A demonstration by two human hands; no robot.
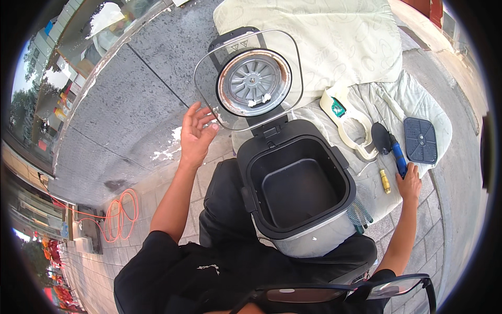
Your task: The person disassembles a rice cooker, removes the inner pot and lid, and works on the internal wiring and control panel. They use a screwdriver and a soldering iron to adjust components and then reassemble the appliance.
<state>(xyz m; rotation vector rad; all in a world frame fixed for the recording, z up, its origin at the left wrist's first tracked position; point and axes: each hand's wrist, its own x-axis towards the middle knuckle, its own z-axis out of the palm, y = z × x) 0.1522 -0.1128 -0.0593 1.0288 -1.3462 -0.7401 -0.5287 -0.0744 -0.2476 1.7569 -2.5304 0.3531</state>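
A grey cooker body with a black square pot stands between my knees. Its lid is tilted up, showing a round metal fan plate with rusty staining and small white bits. Around that plate runs a thin, rounded rectangular frame. Beside the frame's lower left edge, my left hand is raised with fingers apart; whether it touches the frame is unclear. Over on the right, my right hand has its fingers around the lower end of a blue-handled tool, whose head is hidden near a dark round piece.
A cream plastic housing with a green circuit board, a dark perforated plate, a yellow-handled screwdriver and dotted gloves lie on the right. Pale quilted cloth spreads behind. An orange hose coils at left.
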